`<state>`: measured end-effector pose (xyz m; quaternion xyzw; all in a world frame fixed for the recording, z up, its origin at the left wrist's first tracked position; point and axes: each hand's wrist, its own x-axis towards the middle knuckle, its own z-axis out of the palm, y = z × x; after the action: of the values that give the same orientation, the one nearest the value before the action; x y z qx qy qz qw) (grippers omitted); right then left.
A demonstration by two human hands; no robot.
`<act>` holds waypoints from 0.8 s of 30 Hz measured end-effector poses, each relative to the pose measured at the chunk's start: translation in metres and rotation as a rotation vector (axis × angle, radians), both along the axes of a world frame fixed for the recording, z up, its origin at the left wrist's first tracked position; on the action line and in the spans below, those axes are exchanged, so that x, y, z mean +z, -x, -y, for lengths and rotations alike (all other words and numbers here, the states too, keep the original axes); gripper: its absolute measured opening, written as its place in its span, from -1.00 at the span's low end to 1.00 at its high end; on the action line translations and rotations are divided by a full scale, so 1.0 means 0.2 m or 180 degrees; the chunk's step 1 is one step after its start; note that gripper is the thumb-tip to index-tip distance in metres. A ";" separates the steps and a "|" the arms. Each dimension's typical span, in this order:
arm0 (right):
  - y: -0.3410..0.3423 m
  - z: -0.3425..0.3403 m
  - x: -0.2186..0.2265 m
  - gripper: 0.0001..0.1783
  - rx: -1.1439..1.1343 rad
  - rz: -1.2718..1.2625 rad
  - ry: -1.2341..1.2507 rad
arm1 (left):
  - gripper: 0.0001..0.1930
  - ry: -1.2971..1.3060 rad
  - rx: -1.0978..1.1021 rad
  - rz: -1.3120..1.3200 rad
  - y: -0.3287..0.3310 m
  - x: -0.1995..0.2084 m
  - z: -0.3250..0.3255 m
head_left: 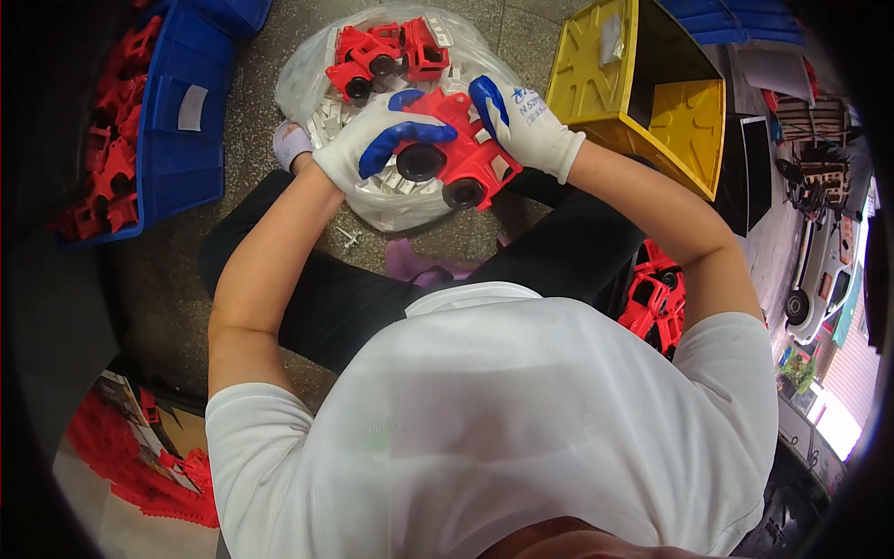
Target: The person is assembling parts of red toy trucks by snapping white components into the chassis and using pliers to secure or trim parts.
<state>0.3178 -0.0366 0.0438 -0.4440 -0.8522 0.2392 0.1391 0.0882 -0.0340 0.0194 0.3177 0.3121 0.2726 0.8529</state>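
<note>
Between my two gloved hands is a red plastic toy truck body [466, 160] with black wheels on its near side. My left hand [377, 140], in a white glove with blue coating, grips its left side near one wheel. My right hand [523, 126], gloved alike, closes on its upper right part. Below and beyond them sits a clear plastic bag [386, 212] filled with small white parts. More red toy pieces [382, 58], some with black wheels, lie on top of the bag's contents.
A blue bin [186, 121] of red parts stands at the left. On the right a yellow crate [643, 84] lies near my right forearm. More red toy parts [655, 293] are beside my right leg. A small white piece [349, 238] lies on the speckled floor [247, 149].
</note>
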 end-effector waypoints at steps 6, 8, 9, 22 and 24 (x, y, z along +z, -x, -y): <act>0.00 0.07 0.19 -0.53 0.0036 -0.0092 -0.0581 | -0.13 -0.3681 0.0241 -0.1859 0.00 0.12 -0.04; -0.02 0.11 0.20 -0.49 0.0166 -0.0039 -0.1073 | -0.10 -0.3778 0.0242 -0.1818 -0.02 0.12 -0.02; -0.03 0.11 0.21 -0.49 0.0136 -0.0047 -0.1089 | -0.12 -0.4004 0.0252 -0.1740 -0.03 0.13 -0.02; -0.09 0.08 0.20 -0.47 0.0551 0.0797 -0.1250 | -0.21 -0.3637 -0.0099 -0.2057 -0.07 0.02 0.00; -0.08 0.07 0.15 -0.46 0.0550 0.0734 -0.1244 | -0.21 -0.3338 -0.0351 -0.2096 -0.06 0.01 -0.01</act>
<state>0.3345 -0.0500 0.0748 -0.3585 -0.9273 0.0285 0.1033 0.0993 -0.0319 0.0218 0.7774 0.3664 0.2329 0.4551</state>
